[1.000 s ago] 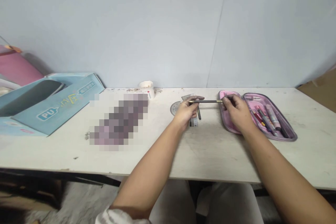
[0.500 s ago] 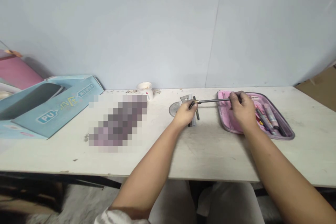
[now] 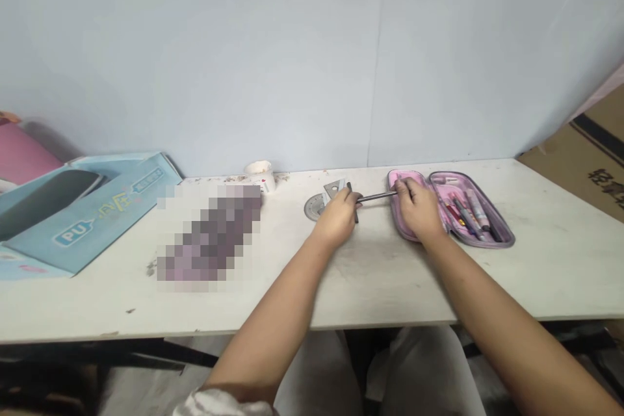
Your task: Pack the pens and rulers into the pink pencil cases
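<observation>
A thin dark pencil [image 3: 379, 197] is stretched level between my two hands above the table. My left hand [image 3: 337, 216] is closed round its left end, over a clear protractor [image 3: 313, 207], a set square [image 3: 333, 188] and a short dark stick [image 3: 356, 212]. My right hand [image 3: 418, 209] pinches the other end, in front of the left half of an open pink pencil case [image 3: 396, 177]. In the case's right half lie several pens [image 3: 467, 214] and a thick pink marker [image 3: 478, 209]. My left fingers partly hide the drawing tools.
To the left, a blurred-out purple and grey object [image 3: 209, 234] lies on the white table [image 3: 273, 299]. A paper cup [image 3: 260, 175] stands by the wall. A light blue box [image 3: 117, 208] is at far left, a brown carton [image 3: 585, 162] beyond the right end.
The view has turned slightly right, so things appear further left. My hands have come closer together along the pencil, with less of it showing between them.
</observation>
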The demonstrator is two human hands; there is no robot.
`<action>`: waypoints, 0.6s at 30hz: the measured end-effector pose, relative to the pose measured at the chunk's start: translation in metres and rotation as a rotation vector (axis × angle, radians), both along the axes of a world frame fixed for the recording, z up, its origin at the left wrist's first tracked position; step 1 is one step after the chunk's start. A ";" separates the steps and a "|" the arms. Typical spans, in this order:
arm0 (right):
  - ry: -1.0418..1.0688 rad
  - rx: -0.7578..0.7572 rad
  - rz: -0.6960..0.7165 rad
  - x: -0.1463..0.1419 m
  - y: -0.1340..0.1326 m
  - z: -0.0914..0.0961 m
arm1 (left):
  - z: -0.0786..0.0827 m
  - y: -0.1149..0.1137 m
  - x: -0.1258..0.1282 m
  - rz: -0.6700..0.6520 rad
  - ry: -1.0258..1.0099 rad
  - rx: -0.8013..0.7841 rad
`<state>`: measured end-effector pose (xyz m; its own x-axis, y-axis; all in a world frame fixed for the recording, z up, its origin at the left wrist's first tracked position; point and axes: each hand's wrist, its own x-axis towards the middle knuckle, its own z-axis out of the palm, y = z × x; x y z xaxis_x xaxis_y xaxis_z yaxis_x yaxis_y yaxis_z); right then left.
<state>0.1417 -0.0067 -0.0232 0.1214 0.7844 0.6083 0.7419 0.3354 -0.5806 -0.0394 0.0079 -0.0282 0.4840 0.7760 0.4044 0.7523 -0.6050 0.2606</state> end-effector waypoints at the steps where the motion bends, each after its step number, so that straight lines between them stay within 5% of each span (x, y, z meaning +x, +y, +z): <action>1: 0.036 -0.031 0.035 0.001 -0.001 0.001 | 0.000 0.000 0.000 -0.012 0.001 0.010; 6: 0.370 -0.424 0.448 0.024 -0.016 0.002 | -0.001 -0.004 0.010 -0.065 -0.015 0.087; 8: 0.524 -0.470 0.492 0.042 -0.023 -0.002 | 0.001 -0.009 0.019 -0.054 -0.035 0.133; 12: 0.593 -0.252 0.089 0.078 -0.036 -0.013 | 0.006 -0.021 0.055 -0.089 -0.057 0.149; 15: 0.282 -0.115 -0.227 0.098 -0.042 -0.020 | 0.006 -0.030 0.088 -0.162 -0.009 0.086; 18: -0.113 -0.172 -0.336 0.109 -0.047 -0.024 | 0.002 -0.038 0.112 -0.248 0.067 0.017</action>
